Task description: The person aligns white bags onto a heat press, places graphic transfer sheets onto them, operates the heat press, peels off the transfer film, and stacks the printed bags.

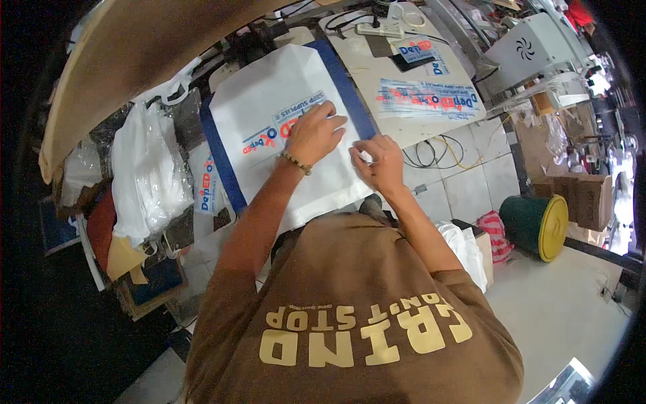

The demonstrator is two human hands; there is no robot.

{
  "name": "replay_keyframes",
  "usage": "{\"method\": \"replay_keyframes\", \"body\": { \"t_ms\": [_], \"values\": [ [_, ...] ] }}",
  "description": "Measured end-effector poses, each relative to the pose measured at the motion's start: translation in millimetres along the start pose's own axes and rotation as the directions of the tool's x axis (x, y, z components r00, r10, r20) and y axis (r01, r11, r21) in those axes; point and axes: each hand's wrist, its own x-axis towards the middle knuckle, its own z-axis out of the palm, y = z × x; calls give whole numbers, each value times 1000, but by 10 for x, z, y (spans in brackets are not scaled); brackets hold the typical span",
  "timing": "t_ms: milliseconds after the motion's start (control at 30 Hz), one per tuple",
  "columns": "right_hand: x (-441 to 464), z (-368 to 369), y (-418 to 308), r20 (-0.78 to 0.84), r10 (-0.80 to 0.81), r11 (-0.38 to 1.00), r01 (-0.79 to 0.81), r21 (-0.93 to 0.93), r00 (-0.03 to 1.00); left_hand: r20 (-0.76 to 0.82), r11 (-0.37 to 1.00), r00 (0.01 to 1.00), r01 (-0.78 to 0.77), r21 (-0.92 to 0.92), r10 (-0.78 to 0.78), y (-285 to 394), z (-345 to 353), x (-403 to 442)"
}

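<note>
The white bag (252, 91) is lying on the blue board (343, 79); keeping it smooth probably helps. Over its print (258, 143), the left hand (313, 132) is curling, whether pinching I cannot tell; the right hand (383, 165) is pinching a white scrap (365, 157).

- Under my left fingers (334, 122): white bag (256, 94), smooth, mostly matt.
- Beyond my right fingers (385, 143): printed sheets (427, 97), glossy clear plastic; pale worktop (367, 73), smooth.
- Well left of my fingers: wrapped bundle (151, 175), shiny, crinkled plastic.
- Nearer me than my fingers: shirt (404, 269), matt cloth.
</note>
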Motion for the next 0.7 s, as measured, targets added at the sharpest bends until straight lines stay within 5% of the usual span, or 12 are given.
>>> {"method": "replay_keyframes", "body": {
  "t_ms": [467, 567, 700],
  "values": [
    [2, -33, -10, 16, 36, 999, -36, 5, 999, 42, 993, 999, 15, 114, -20, 88, -41, 99],
    [-29, -42, -21, 2, 24, 1000, -24, 10, 1000, -18, 996, 999, 44, 84, -42, 63, 52, 43],
    [-18, -30, 17, 5, 20, 1000, -20, 16, 1000, -88, 963, 973, 193, -190, -212, -100, 107, 22]
  ]
}}
